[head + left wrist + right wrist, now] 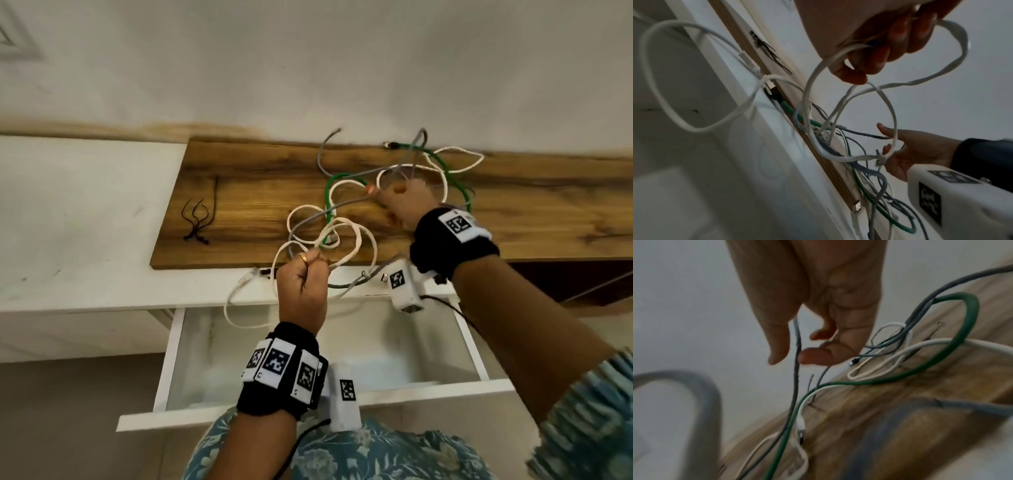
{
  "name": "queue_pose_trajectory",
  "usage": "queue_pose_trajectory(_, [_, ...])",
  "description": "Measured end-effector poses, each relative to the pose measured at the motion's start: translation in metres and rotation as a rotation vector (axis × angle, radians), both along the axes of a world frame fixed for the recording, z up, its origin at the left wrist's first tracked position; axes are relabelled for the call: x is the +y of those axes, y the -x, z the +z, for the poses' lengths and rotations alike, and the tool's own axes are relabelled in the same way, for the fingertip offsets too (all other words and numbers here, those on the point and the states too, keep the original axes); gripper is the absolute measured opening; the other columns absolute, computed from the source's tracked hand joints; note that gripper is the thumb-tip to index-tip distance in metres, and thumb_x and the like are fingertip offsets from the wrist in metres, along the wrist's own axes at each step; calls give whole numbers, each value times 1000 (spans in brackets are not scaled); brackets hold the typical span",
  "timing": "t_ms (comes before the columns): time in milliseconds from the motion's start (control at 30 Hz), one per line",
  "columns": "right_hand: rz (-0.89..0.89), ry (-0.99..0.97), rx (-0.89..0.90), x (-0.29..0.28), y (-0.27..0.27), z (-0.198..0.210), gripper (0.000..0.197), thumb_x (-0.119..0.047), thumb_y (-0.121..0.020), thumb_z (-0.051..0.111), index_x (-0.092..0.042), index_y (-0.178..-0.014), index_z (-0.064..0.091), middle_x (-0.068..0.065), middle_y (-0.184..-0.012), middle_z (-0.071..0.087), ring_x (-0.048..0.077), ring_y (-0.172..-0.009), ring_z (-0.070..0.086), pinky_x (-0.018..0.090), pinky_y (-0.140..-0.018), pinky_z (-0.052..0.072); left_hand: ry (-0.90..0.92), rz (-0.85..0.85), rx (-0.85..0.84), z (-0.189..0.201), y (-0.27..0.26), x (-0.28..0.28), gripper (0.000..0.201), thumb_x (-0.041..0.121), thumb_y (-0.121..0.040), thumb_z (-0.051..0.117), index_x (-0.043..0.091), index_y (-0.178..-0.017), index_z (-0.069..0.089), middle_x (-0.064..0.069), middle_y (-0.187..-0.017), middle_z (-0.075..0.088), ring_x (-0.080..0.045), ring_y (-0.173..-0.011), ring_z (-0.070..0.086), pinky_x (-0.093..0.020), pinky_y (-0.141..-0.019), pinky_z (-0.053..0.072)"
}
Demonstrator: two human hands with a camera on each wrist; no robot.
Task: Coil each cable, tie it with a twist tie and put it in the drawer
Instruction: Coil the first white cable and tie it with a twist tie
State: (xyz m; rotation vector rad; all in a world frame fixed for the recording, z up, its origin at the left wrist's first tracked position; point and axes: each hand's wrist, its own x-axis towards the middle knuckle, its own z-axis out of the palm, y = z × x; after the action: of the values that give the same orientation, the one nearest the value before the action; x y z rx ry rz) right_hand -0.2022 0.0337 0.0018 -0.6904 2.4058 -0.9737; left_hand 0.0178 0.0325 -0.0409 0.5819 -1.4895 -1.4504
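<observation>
A flat white cable (356,240) loops over the front of the wooden board (239,178). My left hand (313,260) grips a bunch of its loops above the board's edge, and its plug end hangs over the open drawer (308,407). In the left wrist view the curled fingers (869,65) hold the flat white cable (894,113). My right hand (376,195) reaches into the tangle further back. There its thumb and forefinger (812,356) pinch a grey cable (796,378). A green cable (442,164) lies tangled with the grey and white ones.
Dark twist ties (197,222) lie at the board's left end. A round white cable (459,161) loops at the back right by the wall. The white counter (85,222) stretches to the left. The drawer's inside shows white below the hands.
</observation>
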Motion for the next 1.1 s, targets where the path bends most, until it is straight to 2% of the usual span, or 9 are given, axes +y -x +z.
queue_pose_trajectory(167, [346, -170, -249, 12, -47, -10, 28, -36, -92, 57, -19, -71, 64, -8, -58, 61, -1, -50, 57, 14, -54, 44, 14, -326, -69, -3, -2, 1, 29, 32, -73, 41, 11, -53, 42, 8, -48, 33, -9, -47, 29, -22, -48, 23])
queue_pose_trajectory(333, [245, -151, -465, -4, -54, -28, 42, -51, -82, 64, -16, -105, 60, 6, -96, 63, 23, -92, 64, 37, -73, 54, 235, -703, -607, -14, -4, 10, 31, 38, -73, 45, 25, -44, 44, 6, -46, 38, -13, -48, 36, -27, -52, 29])
queue_pose_trajectory(467, [285, -157, -380, -9, -58, -47, 42, -8, -76, 76, -5, -114, 58, 2, -78, 64, 19, -66, 64, 45, -78, 57, 243, -825, -871, -14, 0, 17, 31, 39, -79, 50, 16, -62, 64, -3, -65, 64, -14, -59, 55, -30, -65, 47])
queue_pose_trajectory(567, [278, -155, -296, -8, -58, -52, 60, -8, -66, 80, -6, -120, 54, 6, -91, 67, 24, -79, 65, 39, -74, 57, 299, -720, -844, -9, -5, 4, 32, 37, -80, 55, 10, -76, 71, -7, -72, 69, -15, -58, 58, -30, -64, 49])
queue_pose_trajectory(700, [213, -36, -354, -2, -54, -48, 70, 1, -78, 69, -4, -138, 35, 12, -132, 52, 31, -106, 60, 34, -66, 56, 227, -126, -496, -5, -10, -15, 44, 43, -74, 38, 5, -70, 60, -5, -60, 53, -17, -54, 46, -26, -52, 36])
queue_pose_trajectory(767, [165, 72, -419, 2, -56, -46, 62, 8, -83, 59, -6, -139, 35, 15, -133, 51, 33, -103, 60, 41, -65, 56, 268, 80, -605, -12, -7, -21, 33, 33, -86, 41, 7, -84, 60, -7, -82, 58, -19, -76, 54, -30, -64, 42])
queue_pose_trajectory(900, [119, 166, -492, 14, -65, -45, 41, 9, -91, 48, -6, -129, 44, 13, -106, 58, 23, -75, 59, 42, -68, 56, 417, -125, -1232, -32, 1, -13, 34, 31, -99, 35, 20, -126, 54, -1, -151, 27, -22, -142, 18, -52, -110, 22])
queue_pose_trajectory(1000, [106, 173, -517, 27, -69, -41, 35, 8, -93, 46, -3, -125, 52, 7, -79, 55, 15, -57, 53, 44, -77, 55, 414, -218, -1342, -34, 7, -9, 36, 31, -100, 31, 23, -128, 53, 3, -157, 13, -24, -145, 3, -56, -109, 15])
queue_pose_trajectory(1100, [113, 164, -500, 34, -69, -39, 36, 7, -93, 44, -5, -127, 52, 11, -78, 59, 15, -49, 55, 33, -60, 58, 425, -177, -1354, -33, 10, -10, 35, 28, -100, 32, 21, -125, 56, 4, -152, 22, -23, -141, 12, -56, -109, 15])
